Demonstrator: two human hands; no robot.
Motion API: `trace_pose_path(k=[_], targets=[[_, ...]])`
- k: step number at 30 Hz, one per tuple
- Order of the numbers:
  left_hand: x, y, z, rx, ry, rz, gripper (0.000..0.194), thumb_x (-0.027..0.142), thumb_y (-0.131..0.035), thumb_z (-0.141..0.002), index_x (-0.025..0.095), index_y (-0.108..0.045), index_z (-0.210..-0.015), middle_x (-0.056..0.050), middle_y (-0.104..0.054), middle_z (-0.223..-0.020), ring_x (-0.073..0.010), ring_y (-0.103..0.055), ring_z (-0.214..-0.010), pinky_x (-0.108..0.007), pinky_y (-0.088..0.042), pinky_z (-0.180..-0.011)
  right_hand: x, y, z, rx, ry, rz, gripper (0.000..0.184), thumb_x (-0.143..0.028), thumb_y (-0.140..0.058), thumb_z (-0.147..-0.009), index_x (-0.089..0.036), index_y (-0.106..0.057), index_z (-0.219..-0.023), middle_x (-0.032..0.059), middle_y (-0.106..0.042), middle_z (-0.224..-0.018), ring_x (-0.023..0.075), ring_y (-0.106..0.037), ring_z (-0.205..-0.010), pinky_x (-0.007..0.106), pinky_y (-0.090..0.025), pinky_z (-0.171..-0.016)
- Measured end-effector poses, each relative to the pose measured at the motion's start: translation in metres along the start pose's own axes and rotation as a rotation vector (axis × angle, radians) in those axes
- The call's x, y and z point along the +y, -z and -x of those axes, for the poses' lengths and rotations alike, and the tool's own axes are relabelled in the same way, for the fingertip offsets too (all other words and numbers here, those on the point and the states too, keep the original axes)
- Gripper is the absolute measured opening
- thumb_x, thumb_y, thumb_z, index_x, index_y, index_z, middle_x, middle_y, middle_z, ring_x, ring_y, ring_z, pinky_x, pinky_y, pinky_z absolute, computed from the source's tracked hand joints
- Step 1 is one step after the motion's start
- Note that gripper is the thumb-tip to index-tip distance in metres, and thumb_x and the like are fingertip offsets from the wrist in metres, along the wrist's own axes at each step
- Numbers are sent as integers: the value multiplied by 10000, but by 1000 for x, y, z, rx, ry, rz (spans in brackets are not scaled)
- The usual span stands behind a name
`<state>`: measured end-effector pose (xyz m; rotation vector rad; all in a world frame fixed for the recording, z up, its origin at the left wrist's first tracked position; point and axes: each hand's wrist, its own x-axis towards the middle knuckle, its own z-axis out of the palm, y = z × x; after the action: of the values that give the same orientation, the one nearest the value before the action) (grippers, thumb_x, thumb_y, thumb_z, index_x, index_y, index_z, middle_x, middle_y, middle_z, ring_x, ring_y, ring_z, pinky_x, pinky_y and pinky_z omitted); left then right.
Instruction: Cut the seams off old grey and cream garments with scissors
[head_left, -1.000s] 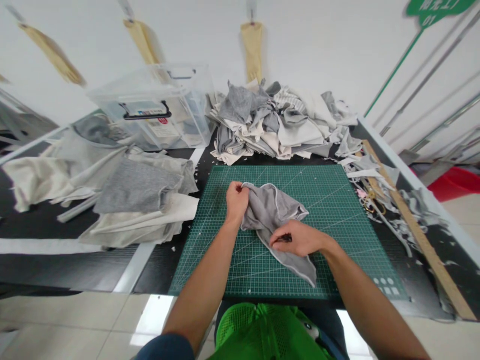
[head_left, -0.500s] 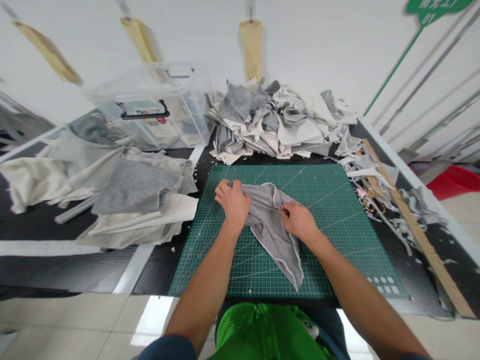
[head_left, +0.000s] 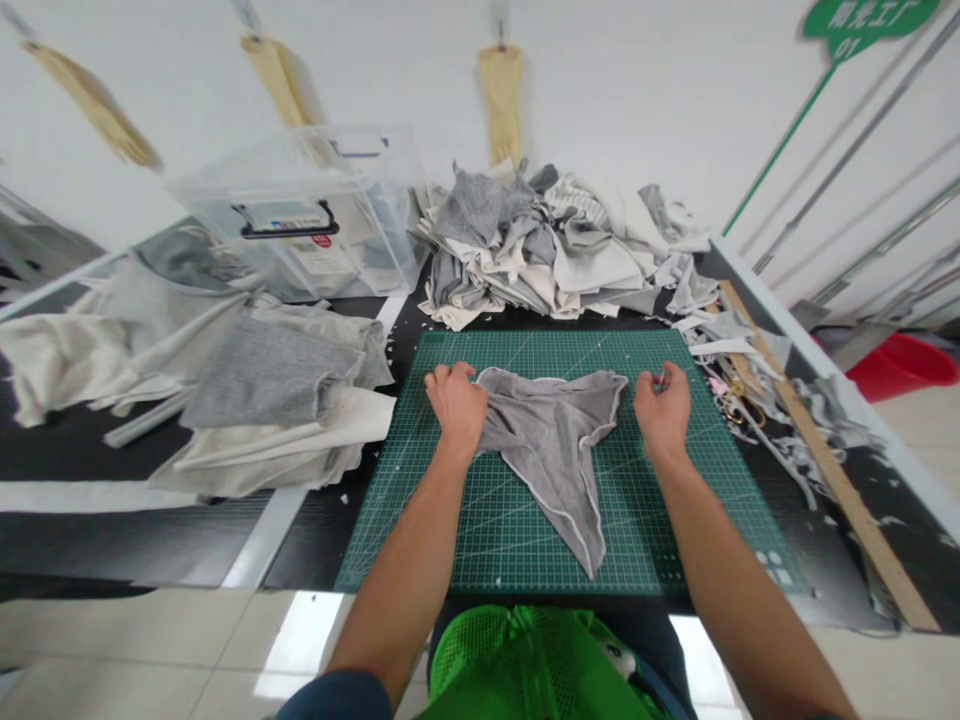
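A grey piece of cloth (head_left: 553, 440) with a pale trimmed edge lies spread in a three-pointed shape on the green cutting mat (head_left: 675, 500). My left hand (head_left: 454, 405) rests on the cloth's left corner, with its fingers curled over the edge and holding it down. My right hand (head_left: 664, 410) sits on the mat just right of the cloth's right corner. It does not touch the cloth, its fingers are curled in, and nothing shows in them.
A heap of grey and cream fabric pieces (head_left: 555, 245) lies behind the mat. More fabric (head_left: 255, 390) is piled at the left, beside a clear plastic box (head_left: 300, 215). A wooden ruler (head_left: 817, 450), scissors and scraps lie along the right. A green mesh basket (head_left: 525, 665) is below the table edge.
My right hand drew the cloth's right corner outward, spreading the bunched cloth flat, and now sits clear of it to the right. My left hand stayed on the left corner.
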<state>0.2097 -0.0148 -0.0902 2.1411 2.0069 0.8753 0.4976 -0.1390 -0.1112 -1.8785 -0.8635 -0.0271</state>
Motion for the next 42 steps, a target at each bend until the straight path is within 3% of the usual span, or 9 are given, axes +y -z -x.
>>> trace_pose_path(k=[3, 8, 14, 17, 20, 24, 29, 38, 42], targets=[[7, -1, 2, 51, -147, 162, 298, 63, -520, -855, 203, -720, -1025, -124, -672, -1147, -293, -569, -1169, -445, -442, -1055, -13, -3, 12, -18, 129, 48, 458, -374, -529, -940, -116, -622, -1307, 139, -679, -1060, 230, -622, -877, 405, -511, -899], [26, -11, 18, -421, -666, 343, 232, 147, -578, -855, 213, -755, -990, -52, -759, -1057, -227, -651, -1082, -358, -468, -1051, -39, -17, 44, -682, 533, 30, 438, -110, -450, -904, -214, -680, -1262, 95, -705, -1236, 209, -636, -1148, 342, -480, -1023], [31, 8, 29, -786, -617, 351, 219, 250, -560, -865, 214, -748, -759, 5, -711, -700, -158, -659, -675, -264, -477, -696, -42, 2, 39, -843, 356, 581, 188, -173, -594, -825, -222, -774, -847, 94, -769, -857, 240, -710, -873, 297, -471, -772], [26, 16, 18, -624, -381, 410, 265, 275, -503, -909, 209, -747, -829, 0, -721, -724, -141, -659, -648, -250, -465, -667, -41, 9, 31, -814, 323, 626, 169, -224, -612, -820, -201, -751, -726, 106, -757, -784, 243, -707, -794, 296, -443, -715], [21, 11, 10, -478, -242, 278, 184, 278, -575, -862, 216, -747, -840, -28, -748, -801, -170, -681, -737, -269, -468, -692, -41, 4, 29, -652, 300, 492, 200, -235, -580, -868, -199, -772, -910, 92, -771, -893, 234, -708, -861, 292, -463, -777], [19, -2, 15, -642, -444, 175, 133, 275, -720, -733, 218, -756, -848, -45, -754, -864, -201, -680, -810, -293, -497, -758, -41, -15, 34, -472, 273, 377, 409, -332, -576, -945, -201, -633, -1328, 108, -727, -1137, 244, -683, -1004, 313, -482, -869], [23, -6, 25, -735, -675, 80, 69, 202, -684, -729, 217, -719, -671, -66, -731, -807, -232, -671, -890, -325, -499, -894, -35, -25, 36, -598, 214, 510, 225, -276, -540, -972, -225, -687, -1135, 98, -696, -1117, 233, -672, -987, 317, -466, -853], [9, -6, 4, -145, -160, -38, 242, 117, -496, -900, 171, -697, -1023, -137, -717, -1057, -282, -647, -1051, -398, -482, -963, -29, -11, 26, -547, 66, 631, 216, -301, -576, -928, -192, -664, -1093, 120, -665, -1090, 253, -669, -956, 342, -462, -817], [19, 0, 11, -198, -266, 121, 213, 146, -510, -900, 209, -708, -948, -96, -724, -991, -249, -649, -997, -362, -496, -923, -25, -11, 23, -436, 153, 538, 273, -250, -547, -918, -192, -690, -1143, 123, -654, -1131, 244, -664, -941, 349, -488, -850]])
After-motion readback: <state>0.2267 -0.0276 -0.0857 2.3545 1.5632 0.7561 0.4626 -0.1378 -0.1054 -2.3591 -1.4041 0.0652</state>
